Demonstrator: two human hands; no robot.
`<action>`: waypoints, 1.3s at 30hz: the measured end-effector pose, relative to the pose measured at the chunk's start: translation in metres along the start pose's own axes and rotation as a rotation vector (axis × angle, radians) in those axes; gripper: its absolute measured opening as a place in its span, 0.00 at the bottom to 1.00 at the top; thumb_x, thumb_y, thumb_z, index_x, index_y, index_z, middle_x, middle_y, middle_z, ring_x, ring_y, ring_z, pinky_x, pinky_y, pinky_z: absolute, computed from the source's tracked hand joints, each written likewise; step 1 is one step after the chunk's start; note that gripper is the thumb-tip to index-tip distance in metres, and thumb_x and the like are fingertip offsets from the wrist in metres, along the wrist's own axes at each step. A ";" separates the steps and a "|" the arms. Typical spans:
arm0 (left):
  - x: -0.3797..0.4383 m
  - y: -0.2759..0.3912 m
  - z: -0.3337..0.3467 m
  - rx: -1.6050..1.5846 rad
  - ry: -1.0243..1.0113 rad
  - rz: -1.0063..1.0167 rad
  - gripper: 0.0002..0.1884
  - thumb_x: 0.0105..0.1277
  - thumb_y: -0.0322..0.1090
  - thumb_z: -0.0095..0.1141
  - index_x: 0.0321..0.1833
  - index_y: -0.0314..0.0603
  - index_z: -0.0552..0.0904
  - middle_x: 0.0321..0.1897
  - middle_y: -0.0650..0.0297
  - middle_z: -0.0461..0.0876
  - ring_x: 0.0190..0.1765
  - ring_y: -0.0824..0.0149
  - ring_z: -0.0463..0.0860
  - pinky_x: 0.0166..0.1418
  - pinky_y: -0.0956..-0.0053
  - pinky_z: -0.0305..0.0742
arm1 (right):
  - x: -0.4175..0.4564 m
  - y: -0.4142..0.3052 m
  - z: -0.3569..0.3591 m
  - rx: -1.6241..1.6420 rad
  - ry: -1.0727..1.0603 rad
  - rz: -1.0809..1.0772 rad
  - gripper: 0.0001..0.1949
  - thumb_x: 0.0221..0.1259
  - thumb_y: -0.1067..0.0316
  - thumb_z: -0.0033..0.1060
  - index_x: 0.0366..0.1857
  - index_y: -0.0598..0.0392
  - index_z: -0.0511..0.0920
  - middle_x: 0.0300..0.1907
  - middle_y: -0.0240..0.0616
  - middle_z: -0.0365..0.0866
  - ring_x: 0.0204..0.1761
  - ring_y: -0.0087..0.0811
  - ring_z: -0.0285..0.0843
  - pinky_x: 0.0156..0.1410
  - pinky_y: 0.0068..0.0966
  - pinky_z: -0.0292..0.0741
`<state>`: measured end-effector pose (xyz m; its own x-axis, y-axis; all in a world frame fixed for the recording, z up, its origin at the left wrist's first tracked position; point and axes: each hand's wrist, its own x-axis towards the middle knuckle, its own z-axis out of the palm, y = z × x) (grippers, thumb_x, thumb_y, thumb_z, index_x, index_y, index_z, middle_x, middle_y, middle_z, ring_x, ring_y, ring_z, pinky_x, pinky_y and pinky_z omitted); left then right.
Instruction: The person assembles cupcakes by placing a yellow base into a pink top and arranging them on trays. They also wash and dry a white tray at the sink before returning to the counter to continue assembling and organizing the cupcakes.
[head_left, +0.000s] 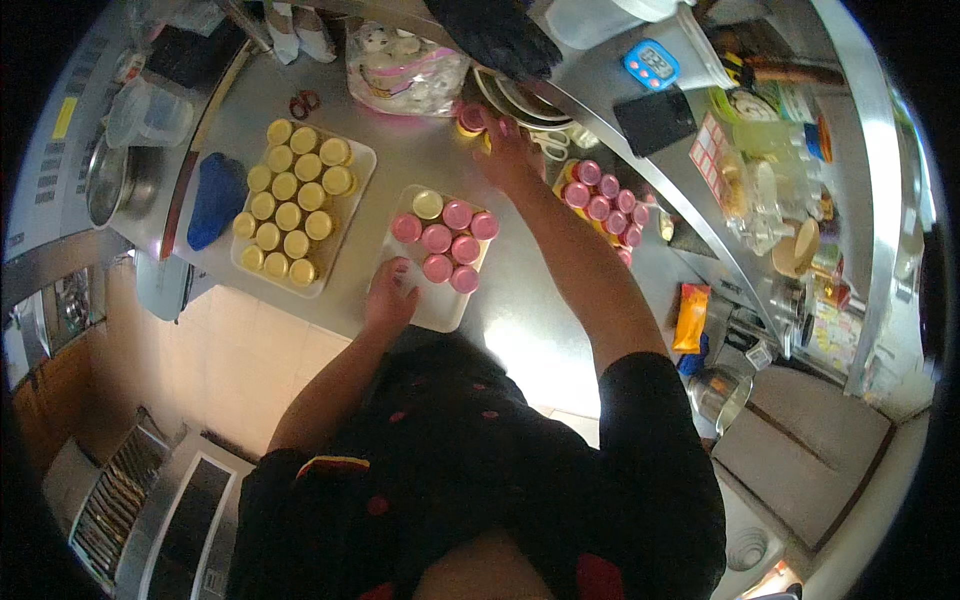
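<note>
My right hand (514, 156) reaches to the back of the steel worktop, its fingers around a small pink-lidded jar (508, 126) that it partly hides. Just left of it stands another pink-lidded jar (472, 118) with yellow contents. My left hand (391, 298) is at the left edge of a white tray (441, 315), fingers bent; whether it grips the rim is unclear. On that tray stand several pink-lidded jars (436, 238) and one with a pale yellow lid (427, 204). To the left, a second tray (360, 169) carries rows of yellow-lidded jars (288, 217).
More pink-lidded jars (598, 208) are grouped at right. Behind are a clear plastic bag (405, 71), red-handled scissors (304, 104) and white-handled scissors (553, 144). A blue cloth (216, 201) lies left. A metal shelf (645, 171) with a blue timer (651, 64) overhangs the right side.
</note>
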<state>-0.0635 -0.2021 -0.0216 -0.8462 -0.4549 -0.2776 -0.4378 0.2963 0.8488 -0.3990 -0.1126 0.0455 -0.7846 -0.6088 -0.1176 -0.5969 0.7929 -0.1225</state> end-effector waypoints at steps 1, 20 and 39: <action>-0.005 -0.002 -0.005 -0.034 0.006 -0.030 0.32 0.56 0.27 0.73 0.65 0.42 0.77 0.55 0.57 0.82 0.49 0.57 0.83 0.57 0.62 0.80 | 0.014 -0.005 0.003 -0.054 -0.028 -0.011 0.38 0.65 0.50 0.66 0.80 0.34 0.61 0.73 0.47 0.70 0.75 0.53 0.68 0.73 0.53 0.76; -0.040 0.016 -0.045 -0.106 0.043 -0.186 0.26 0.65 0.25 0.66 0.67 0.41 0.75 0.49 0.60 0.86 0.44 0.66 0.83 0.48 0.68 0.81 | 0.019 -0.002 0.017 -0.207 -0.114 -0.304 0.32 0.60 0.50 0.76 0.71 0.28 0.73 0.69 0.40 0.70 0.73 0.51 0.65 0.63 0.56 0.83; -0.078 0.010 -0.059 -0.122 0.097 -0.235 0.23 0.68 0.27 0.66 0.65 0.42 0.78 0.44 0.63 0.86 0.40 0.70 0.83 0.48 0.72 0.81 | -0.004 0.030 0.024 -0.123 -0.222 -0.416 0.26 0.70 0.64 0.63 0.71 0.33 0.72 0.58 0.47 0.80 0.58 0.52 0.83 0.60 0.48 0.84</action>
<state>0.0158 -0.2135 0.0347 -0.6904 -0.5790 -0.4338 -0.5738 0.0730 0.8157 -0.4100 -0.0870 0.0190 -0.4283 -0.8551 -0.2922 -0.8784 0.4698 -0.0874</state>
